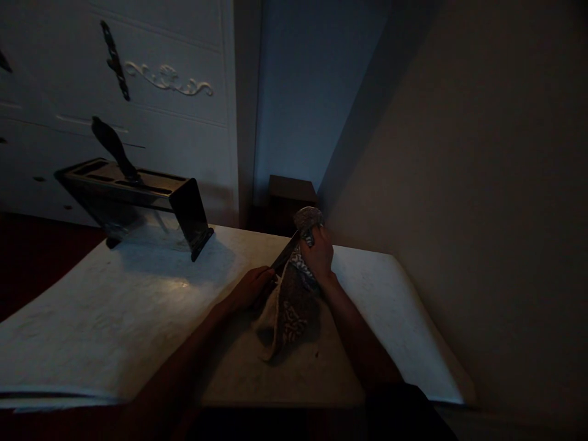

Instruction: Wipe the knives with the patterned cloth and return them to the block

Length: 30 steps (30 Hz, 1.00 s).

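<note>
The room is dim. My left hand point(252, 286) is closed round the handle end of a dark knife point(285, 252) whose blade slants up to the right. My right hand point(316, 252) grips a patterned cloth point(294, 309), bunched over the far part of the blade. The rest of the cloth hangs down onto the pale table point(138, 312) between my forearms. The blade's tip is hidden inside the cloth.
A dark knife block point(138, 205) stands at the table's back left with one knife handle point(113, 147) sticking up from it. A white cabinet point(174, 122) is behind it. A wall runs close along the right. A small dark box point(291, 190) sits beyond the table.
</note>
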Each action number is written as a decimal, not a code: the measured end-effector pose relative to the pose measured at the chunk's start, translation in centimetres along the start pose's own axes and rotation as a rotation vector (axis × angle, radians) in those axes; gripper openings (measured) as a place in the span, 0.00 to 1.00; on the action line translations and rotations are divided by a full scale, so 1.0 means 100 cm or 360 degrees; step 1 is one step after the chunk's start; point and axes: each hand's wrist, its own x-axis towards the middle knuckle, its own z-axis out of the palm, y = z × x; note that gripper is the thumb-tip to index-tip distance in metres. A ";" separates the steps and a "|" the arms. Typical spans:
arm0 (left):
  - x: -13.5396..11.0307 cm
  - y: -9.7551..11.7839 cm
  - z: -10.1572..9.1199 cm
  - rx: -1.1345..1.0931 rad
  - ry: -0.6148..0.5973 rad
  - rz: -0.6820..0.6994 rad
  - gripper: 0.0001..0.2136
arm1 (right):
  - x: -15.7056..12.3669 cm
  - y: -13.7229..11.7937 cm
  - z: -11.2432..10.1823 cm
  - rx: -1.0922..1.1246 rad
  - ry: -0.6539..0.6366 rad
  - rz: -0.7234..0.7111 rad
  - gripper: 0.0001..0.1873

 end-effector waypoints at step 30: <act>-0.003 -0.003 -0.003 -0.0549 0.0049 -0.0181 0.19 | 0.033 0.085 -0.080 0.0792 -0.0950 0.0706 0.20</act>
